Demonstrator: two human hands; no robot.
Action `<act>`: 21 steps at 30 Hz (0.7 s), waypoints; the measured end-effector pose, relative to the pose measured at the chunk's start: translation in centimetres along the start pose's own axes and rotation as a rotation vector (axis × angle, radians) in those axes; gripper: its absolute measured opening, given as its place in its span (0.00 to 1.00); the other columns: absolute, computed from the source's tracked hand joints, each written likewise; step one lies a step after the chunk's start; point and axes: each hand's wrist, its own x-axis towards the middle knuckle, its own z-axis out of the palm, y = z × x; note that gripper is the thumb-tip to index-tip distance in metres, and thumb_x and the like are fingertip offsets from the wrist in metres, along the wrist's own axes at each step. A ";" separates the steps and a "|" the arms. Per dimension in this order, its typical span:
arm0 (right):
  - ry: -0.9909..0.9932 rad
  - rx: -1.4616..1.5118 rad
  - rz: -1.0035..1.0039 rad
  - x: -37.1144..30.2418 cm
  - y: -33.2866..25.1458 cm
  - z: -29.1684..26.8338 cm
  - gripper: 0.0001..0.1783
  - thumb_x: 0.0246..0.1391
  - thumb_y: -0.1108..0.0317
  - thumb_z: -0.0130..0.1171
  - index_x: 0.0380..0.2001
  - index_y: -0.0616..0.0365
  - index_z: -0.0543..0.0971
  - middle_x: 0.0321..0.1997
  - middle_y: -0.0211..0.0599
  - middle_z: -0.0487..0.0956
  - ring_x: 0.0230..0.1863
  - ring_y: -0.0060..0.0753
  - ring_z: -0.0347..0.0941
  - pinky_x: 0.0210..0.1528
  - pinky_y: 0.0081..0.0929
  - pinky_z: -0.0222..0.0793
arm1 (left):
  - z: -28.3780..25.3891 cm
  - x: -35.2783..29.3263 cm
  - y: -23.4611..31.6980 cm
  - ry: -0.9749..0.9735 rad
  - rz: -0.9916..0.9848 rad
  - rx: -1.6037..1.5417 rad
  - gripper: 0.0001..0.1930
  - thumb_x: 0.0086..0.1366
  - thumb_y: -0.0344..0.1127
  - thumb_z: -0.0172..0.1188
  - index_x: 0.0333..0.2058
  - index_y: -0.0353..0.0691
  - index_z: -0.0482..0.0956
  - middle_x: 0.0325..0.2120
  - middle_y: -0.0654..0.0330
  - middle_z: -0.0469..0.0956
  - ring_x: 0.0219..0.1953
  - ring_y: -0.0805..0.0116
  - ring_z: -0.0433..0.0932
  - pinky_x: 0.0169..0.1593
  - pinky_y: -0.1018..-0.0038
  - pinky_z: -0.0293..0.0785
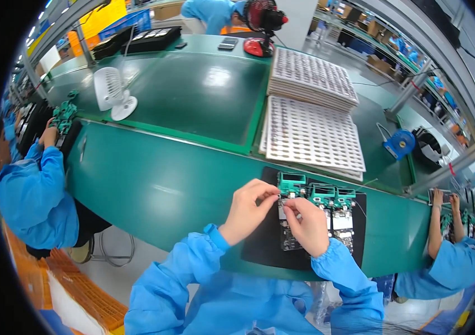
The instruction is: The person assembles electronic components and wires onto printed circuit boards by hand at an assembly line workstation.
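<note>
- Our left hand [246,209] is at the upper left edge of the leftmost board [290,242], thumb and forefinger drawn close together; we cannot tell whether they pinch anything.
- Our right hand [310,226] hangs over the middle of that board, thumb and forefinger also near each other; we cannot tell what, if anything, sits between them.
- That board lies on the black mat [262,245] before us, a green frame [292,178] at its far end, partly hidden by our right hand.
- Two more boards [342,223] with green frames lie just to its right on the mat.
- The mat lies on our green bench [176,184].
- Beyond the mat we have two stacks of white trays [315,134], one behind the other.
- Farther off, a white fan [109,89] stands to our left and a blue reel [399,144] to our right.
</note>
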 end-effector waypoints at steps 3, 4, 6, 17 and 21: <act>0.064 -0.074 -0.025 0.6 0.8 0.2 0.05 0.55 0.73 0.59 0.35 0.59 0.78 0.32 0.42 0.79 0.29 0.43 0.78 0.28 0.32 0.73 | 1.2 1.2 -0.8 0.012 0.068 0.010 0.06 0.57 0.22 0.62 0.35 0.35 0.81 0.31 0.57 0.77 0.31 0.67 0.79 0.34 0.74 0.76; 0.085 -0.102 -0.053 0.7 1.1 0.3 0.04 0.55 0.72 0.59 0.35 0.58 0.78 0.32 0.41 0.79 0.29 0.45 0.78 0.28 0.35 0.73 | 1.6 1.7 -1.2 0.003 0.073 0.000 0.06 0.57 0.22 0.62 0.35 0.35 0.81 0.31 0.57 0.77 0.31 0.67 0.79 0.34 0.74 0.76; 0.108 -0.138 -0.048 1.0 1.6 0.5 0.04 0.55 0.71 0.58 0.35 0.57 0.78 0.33 0.41 0.79 0.30 0.47 0.78 0.29 0.36 0.72 | 2.0 2.4 -1.9 -0.013 0.161 0.141 0.05 0.57 0.23 0.62 0.34 0.35 0.81 0.30 0.58 0.76 0.31 0.64 0.78 0.33 0.73 0.75; 0.111 -0.221 -0.092 1.4 2.4 0.4 0.06 0.54 0.72 0.60 0.36 0.57 0.78 0.30 0.39 0.79 0.27 0.41 0.77 0.29 0.32 0.72 | 2.3 3.1 -1.8 -0.080 0.188 0.267 0.04 0.55 0.24 0.62 0.31 0.36 0.81 0.30 0.55 0.75 0.32 0.55 0.78 0.35 0.66 0.75; 0.117 -0.168 -0.071 1.4 2.4 0.5 0.05 0.57 0.69 0.57 0.37 0.54 0.77 0.35 0.36 0.80 0.31 0.46 0.78 0.30 0.37 0.74 | 2.2 3.2 -1.4 -0.068 0.175 0.263 0.05 0.55 0.24 0.62 0.32 0.36 0.82 0.29 0.55 0.76 0.30 0.56 0.78 0.34 0.67 0.76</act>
